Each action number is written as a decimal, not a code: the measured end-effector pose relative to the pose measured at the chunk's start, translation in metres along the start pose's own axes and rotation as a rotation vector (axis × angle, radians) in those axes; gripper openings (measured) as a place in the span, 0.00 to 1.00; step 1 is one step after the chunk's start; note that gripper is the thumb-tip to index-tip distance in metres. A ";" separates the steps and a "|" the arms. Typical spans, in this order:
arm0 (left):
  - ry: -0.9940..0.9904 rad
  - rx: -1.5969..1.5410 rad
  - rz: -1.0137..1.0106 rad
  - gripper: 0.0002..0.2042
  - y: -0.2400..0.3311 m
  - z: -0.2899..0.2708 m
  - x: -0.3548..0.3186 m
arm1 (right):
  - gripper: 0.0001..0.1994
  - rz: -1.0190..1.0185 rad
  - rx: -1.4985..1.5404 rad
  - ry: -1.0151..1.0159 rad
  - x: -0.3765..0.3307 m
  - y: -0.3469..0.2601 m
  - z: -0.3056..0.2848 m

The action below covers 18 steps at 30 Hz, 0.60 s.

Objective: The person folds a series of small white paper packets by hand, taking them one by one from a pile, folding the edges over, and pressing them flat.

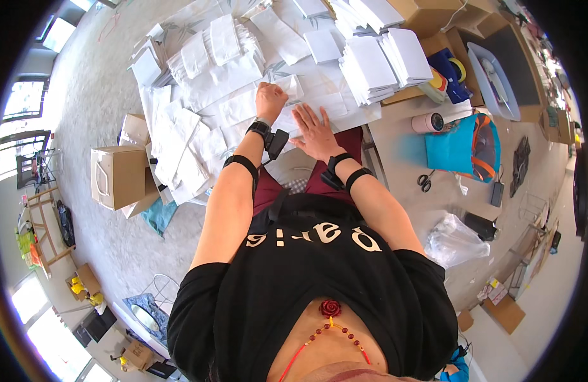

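My left hand (271, 100) is closed, its fingers curled over a flat white sleeve (243, 107) on the table. What it may pinch is hidden under the fingers. Spread flat, my right hand (314, 132) rests near the table's front edge, its fingertips touching another white sleeve (325, 109). Straps and small dark devices sit on both wrists. Ahead of the left hand lies a thick layered pile of white sleeves (211, 67). More loose white sleeves (182, 143) overlap at the table's left side.
Stacks of folded white sheets (369, 67) stand at the table's far right. Beyond them are a cardboard box (532, 70) and a light blue tray (477, 57). A turquoise bag (446, 153), scissors (425, 182) and a pink cylinder (427, 122) are on the right; cartons (119, 178) stand left.
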<state>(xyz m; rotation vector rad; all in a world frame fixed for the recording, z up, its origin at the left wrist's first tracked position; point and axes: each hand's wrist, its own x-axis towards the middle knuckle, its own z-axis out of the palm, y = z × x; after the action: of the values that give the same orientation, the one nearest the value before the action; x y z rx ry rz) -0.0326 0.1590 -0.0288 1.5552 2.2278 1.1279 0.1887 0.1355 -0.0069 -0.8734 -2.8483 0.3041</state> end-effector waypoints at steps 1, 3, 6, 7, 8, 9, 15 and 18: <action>-0.007 -0.038 -0.032 0.07 -0.003 -0.001 0.001 | 0.45 -0.002 0.000 0.005 0.000 0.000 0.000; -0.020 -0.114 -0.098 0.08 -0.005 -0.006 0.002 | 0.45 -0.005 -0.001 0.010 0.000 0.001 0.001; 0.037 -0.156 -0.210 0.09 -0.004 -0.015 0.002 | 0.45 -0.006 -0.005 0.008 0.000 0.001 0.001; 0.009 -0.181 -0.256 0.09 -0.005 -0.020 0.003 | 0.45 -0.008 -0.007 0.008 0.000 0.001 0.001; -0.020 -0.206 -0.301 0.10 -0.006 -0.027 0.004 | 0.45 -0.010 -0.009 0.009 0.000 0.001 0.000; -0.048 -0.231 -0.347 0.10 -0.007 -0.034 0.005 | 0.44 -0.004 -0.010 0.000 0.000 0.001 -0.001; 0.030 -0.403 -0.351 0.09 -0.002 -0.071 -0.005 | 0.33 0.027 0.033 0.070 0.014 -0.010 -0.020; 0.096 -0.480 -0.335 0.09 0.002 -0.088 -0.011 | 0.25 0.009 0.277 0.296 0.045 -0.023 -0.036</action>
<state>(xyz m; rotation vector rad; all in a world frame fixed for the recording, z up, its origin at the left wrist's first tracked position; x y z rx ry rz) -0.0748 0.1087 0.0306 0.9192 1.9684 1.5038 0.1467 0.1474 0.0370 -0.8004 -2.4581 0.5098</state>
